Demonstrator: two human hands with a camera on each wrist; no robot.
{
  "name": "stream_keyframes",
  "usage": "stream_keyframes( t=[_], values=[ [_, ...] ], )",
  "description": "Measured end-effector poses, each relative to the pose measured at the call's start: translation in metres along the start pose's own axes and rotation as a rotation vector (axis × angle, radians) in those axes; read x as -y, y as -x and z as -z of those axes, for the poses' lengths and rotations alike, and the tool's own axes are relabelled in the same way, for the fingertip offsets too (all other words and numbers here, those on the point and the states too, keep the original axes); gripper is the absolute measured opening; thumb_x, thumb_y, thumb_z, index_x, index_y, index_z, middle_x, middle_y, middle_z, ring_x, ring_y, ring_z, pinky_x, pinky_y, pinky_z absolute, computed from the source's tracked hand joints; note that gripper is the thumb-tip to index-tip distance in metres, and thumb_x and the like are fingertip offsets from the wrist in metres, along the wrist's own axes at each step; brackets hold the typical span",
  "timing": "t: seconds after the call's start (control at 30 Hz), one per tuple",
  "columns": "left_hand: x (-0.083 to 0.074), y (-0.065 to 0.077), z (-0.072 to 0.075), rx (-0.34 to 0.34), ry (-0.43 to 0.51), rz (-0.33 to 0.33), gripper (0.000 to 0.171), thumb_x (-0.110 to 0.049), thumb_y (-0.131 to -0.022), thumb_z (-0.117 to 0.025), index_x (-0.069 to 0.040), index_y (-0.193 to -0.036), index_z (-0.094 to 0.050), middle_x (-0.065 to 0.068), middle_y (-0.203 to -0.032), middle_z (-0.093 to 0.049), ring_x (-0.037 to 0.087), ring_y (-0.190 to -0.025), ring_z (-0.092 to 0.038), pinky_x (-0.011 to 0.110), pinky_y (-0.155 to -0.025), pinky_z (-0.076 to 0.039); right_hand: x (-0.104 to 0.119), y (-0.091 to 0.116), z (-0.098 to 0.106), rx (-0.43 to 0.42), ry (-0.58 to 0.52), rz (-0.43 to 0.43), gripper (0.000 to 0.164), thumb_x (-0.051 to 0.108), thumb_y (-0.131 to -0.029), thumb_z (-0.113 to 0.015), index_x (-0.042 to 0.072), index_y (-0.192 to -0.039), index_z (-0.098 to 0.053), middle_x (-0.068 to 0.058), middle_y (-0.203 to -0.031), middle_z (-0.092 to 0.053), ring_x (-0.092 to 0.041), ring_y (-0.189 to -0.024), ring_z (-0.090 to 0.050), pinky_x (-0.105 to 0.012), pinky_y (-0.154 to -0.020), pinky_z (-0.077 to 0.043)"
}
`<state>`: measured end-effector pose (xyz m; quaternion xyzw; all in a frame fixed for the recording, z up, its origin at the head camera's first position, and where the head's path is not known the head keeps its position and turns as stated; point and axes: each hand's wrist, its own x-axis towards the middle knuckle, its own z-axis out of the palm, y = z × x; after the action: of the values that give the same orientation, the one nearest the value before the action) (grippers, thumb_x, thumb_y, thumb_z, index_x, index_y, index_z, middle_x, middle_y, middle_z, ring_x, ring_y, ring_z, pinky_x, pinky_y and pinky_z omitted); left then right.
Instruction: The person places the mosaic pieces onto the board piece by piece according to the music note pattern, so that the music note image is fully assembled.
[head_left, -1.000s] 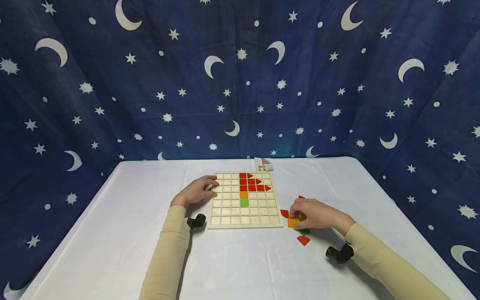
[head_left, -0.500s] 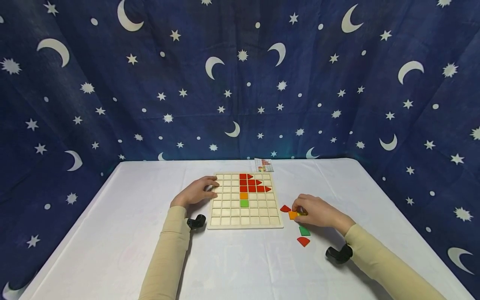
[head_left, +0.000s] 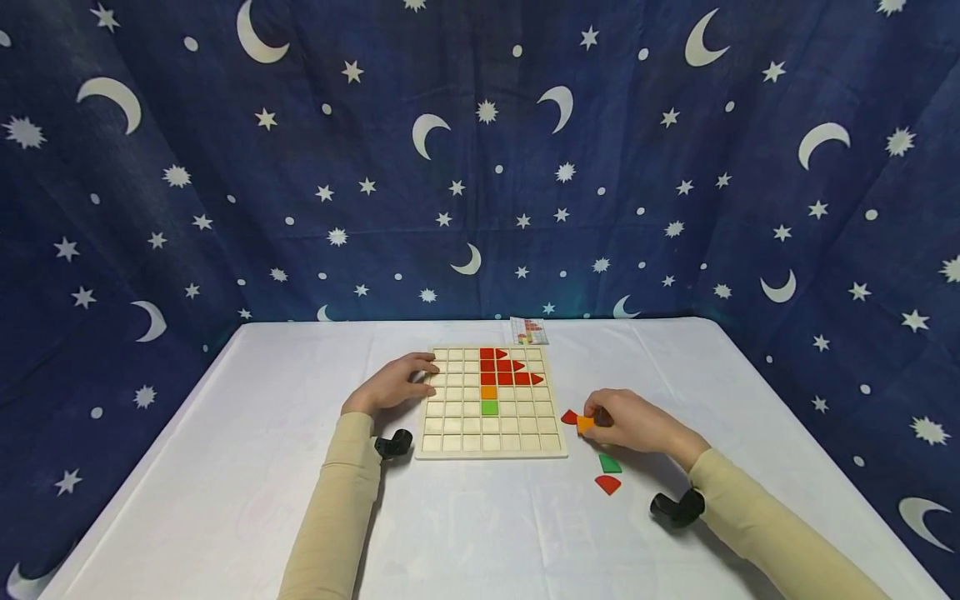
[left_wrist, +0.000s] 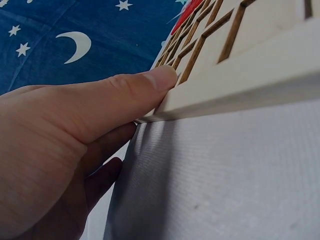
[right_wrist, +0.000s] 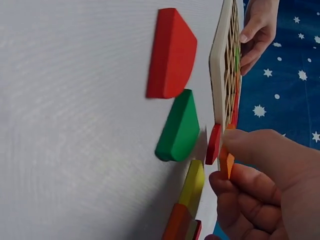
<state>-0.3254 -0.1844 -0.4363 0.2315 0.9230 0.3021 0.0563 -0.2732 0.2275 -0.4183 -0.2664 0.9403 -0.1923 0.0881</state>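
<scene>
The left hand (head_left: 390,385) rests at the left edge of a wooden grid board (head_left: 450,422); in the left wrist view its thumb (left_wrist: 162,77) lies on the rim. Red squares and pointed red tiles, an orange square (head_left: 489,392) and a light green square (head_left: 490,407) sit in the grid. Right of the board, the right hand (head_left: 637,421) pinches an orange tile (right_wrist: 227,162) between thumb and fingers, apart from the cloth. A red tile (right_wrist: 213,145) lies just beyond it. Below the hand are a yellow tile (right_wrist: 192,187) and another orange tile (right_wrist: 176,222), partly hidden in the head view.
A green tile (head_left: 610,463) and a rounded red tile (head_left: 608,484) lie nearer the front on the white cloth. Behind the board stands a small printed card (head_left: 529,331). A dark blue curtain (head_left: 480,208) with moons and stars closes off the back.
The right hand has moved slightly away from the front, uncovering the green tile. It has taken hold of the orange tile and raised it. The left hand has stayed on the board.
</scene>
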Motion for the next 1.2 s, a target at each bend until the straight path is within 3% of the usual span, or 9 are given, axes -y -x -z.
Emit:
stream_keyframes(
  t=[0.17, 0.5, 0.8, 1.0, 1.2],
  values=[
    [0.000, 0.001, -0.001, -0.006, -0.003, -0.001, 0.042, -0.019, -0.090, -0.071, -0.001, -0.127, -0.062, 0.018, -0.149, -0.042, 0.036, -0.140, -0.034, 0.049, -0.115, -0.029, 0.002, -0.002, 0.002, -0.024, -0.002, 0.014, 0.022, 0.022, -0.087, -0.073, 0.010, -0.105, -0.069, 0.008, -0.080, -0.059, -0.010, -0.071, -0.051, -0.023, -0.061, -0.048],
    [0.002, 0.001, -0.001, -0.004, -0.011, 0.006, 0.042, -0.020, -0.090, -0.071, -0.002, -0.128, -0.062, 0.016, -0.149, -0.042, 0.035, -0.141, -0.033, 0.048, -0.115, -0.028, 0.014, -0.017, -0.002, -0.096, 0.016, 0.115, 0.020, 0.025, -0.090, -0.072, 0.015, -0.108, -0.072, 0.008, -0.099, -0.063, -0.010, -0.085, -0.056, -0.029, -0.077, -0.052],
    [0.002, 0.002, -0.001, -0.008, -0.003, -0.005, 0.042, -0.021, -0.090, -0.071, -0.002, -0.127, -0.063, 0.016, -0.149, -0.043, 0.035, -0.141, -0.033, 0.049, -0.116, -0.027, 0.048, -0.042, -0.017, -0.089, 0.036, 0.192, 0.021, 0.030, -0.089, -0.073, 0.016, -0.104, -0.073, 0.008, -0.096, -0.063, -0.009, -0.081, -0.055, -0.029, -0.075, -0.050],
    [0.003, 0.001, -0.001, -0.005, -0.006, -0.011, 0.042, -0.021, -0.091, -0.071, -0.002, -0.127, -0.063, 0.016, -0.149, -0.043, 0.035, -0.141, -0.033, 0.048, -0.116, -0.027, 0.071, -0.057, -0.030, -0.082, 0.061, 0.221, 0.022, 0.031, -0.088, -0.074, 0.014, -0.103, -0.074, 0.007, -0.096, -0.067, -0.010, -0.085, -0.057, -0.034, -0.082, -0.051],
    [0.003, 0.000, -0.002, -0.008, -0.005, -0.020, 0.042, -0.020, -0.090, -0.071, -0.002, -0.127, -0.063, 0.016, -0.148, -0.043, 0.035, -0.140, -0.034, 0.048, -0.116, -0.027, 0.089, -0.066, -0.039, -0.092, 0.090, 0.237, 0.024, 0.032, -0.087, -0.075, 0.015, -0.104, -0.074, 0.007, -0.094, -0.063, -0.009, -0.085, -0.055, -0.028, -0.079, -0.052]
  ],
)
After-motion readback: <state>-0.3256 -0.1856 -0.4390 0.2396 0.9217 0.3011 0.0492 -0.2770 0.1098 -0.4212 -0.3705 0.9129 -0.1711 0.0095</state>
